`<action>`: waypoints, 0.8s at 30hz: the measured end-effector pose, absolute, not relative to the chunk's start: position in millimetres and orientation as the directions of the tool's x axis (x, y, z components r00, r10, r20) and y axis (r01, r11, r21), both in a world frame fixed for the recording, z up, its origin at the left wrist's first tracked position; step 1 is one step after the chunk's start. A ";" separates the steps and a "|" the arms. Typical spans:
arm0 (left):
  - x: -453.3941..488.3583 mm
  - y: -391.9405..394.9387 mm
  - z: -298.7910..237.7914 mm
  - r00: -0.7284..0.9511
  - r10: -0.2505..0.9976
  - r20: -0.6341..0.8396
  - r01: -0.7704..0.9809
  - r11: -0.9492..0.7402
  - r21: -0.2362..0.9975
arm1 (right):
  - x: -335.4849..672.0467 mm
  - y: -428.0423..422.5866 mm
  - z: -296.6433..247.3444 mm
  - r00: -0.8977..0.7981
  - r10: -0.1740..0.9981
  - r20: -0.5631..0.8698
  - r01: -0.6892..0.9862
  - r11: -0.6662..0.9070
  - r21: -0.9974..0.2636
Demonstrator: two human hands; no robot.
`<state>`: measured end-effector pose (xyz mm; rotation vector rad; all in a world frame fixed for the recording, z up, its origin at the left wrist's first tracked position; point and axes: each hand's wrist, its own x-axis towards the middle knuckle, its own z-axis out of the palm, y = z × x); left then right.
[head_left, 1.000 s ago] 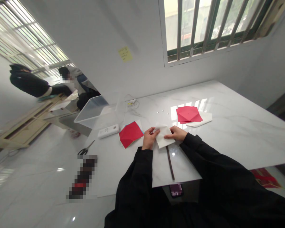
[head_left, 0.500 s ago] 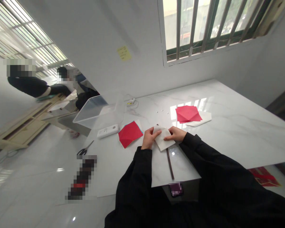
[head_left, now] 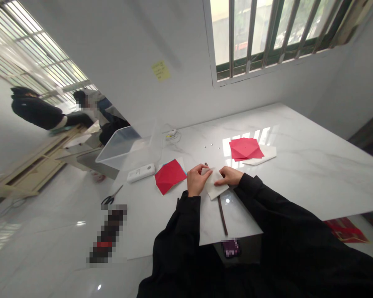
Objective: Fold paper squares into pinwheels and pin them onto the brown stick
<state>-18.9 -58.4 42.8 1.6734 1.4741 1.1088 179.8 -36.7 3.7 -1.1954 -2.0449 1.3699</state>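
Note:
A folded white paper lies on the white marble table just in front of me. My left hand pinches its left edge with curled fingers. My right hand presses down on its right side, fingers closed on the paper. A thin dark stick runs from under the paper toward the table's near edge.
A red paper on a blue sheet lies left of my hands, beside a white remote-like device, scissors and a clear plastic bin. Red folded papers on white paper sit behind. Two people stand far left.
My left hand has slid a little to the right over the white paper, folding its left edge in. The paper looks narrower. My right hand has stayed put.

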 end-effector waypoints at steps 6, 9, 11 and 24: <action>-13.6 -49.9 65.9 0.224 0.946 0.236 0.556 -0.323 0.766 | 178.8 -37.9 7.6 -0.523 0.844 -0.121 0.460 0.160 -0.874; -8.5 -46.5 71.5 0.251 0.936 0.247 0.583 -0.350 0.734 | 178.6 -38.2 8.0 -0.506 0.854 -0.118 0.483 0.167 -0.860; -3.8 -47.1 72.9 0.252 0.930 0.267 0.605 -0.367 0.707 | 178.3 -38.0 7.3 -0.524 0.844 -0.118 0.454 0.159 -0.877; -7.9 -56.0 65.7 0.310 0.924 0.224 0.642 -0.377 0.668 | 178.6 -38.3 9.2 -0.552 0.828 -0.097 0.431 0.183 -0.883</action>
